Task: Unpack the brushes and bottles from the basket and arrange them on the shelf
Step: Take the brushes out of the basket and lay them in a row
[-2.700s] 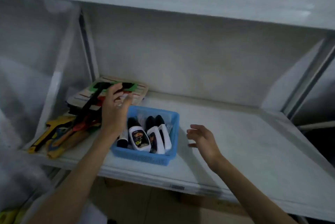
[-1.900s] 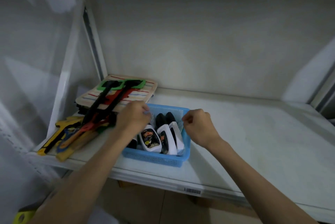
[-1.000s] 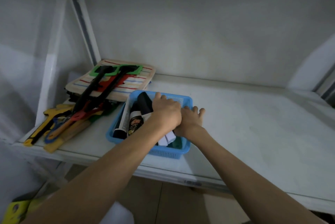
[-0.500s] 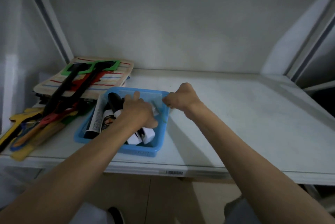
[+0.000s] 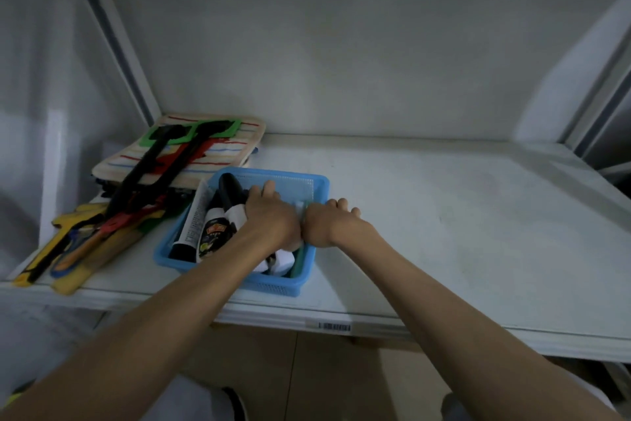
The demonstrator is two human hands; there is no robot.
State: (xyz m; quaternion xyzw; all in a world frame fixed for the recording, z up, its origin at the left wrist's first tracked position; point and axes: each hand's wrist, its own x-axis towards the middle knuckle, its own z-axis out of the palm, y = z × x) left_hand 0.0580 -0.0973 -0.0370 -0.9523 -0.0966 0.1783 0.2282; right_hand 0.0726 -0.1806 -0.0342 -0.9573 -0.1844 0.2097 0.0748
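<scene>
A blue plastic basket (image 5: 273, 287) sits near the front edge of the white shelf (image 5: 461, 233). It holds a white tube (image 5: 195, 221), white bottles with black caps (image 5: 215, 233) and a pale green brush (image 5: 296, 263) along its right wall. My left hand (image 5: 269, 219) is down inside the basket, with fingers curled over a white bottle. Against the basket's right wall is my right hand (image 5: 336, 222); its fingers curl outside the rim and its thumb is hidden. The two hands touch.
A striped cloth pad (image 5: 218, 151) lies at the back left with long black, red and green handled tools (image 5: 150, 175) across it. Yellow and blue handled tools (image 5: 68, 257) lie at the front left. A bare stretch of shelf runs to the right of the basket.
My right hand has come down from a raised fist to the basket's right rim. The left hand stays in the basket over the bottles. The view has shifted.
</scene>
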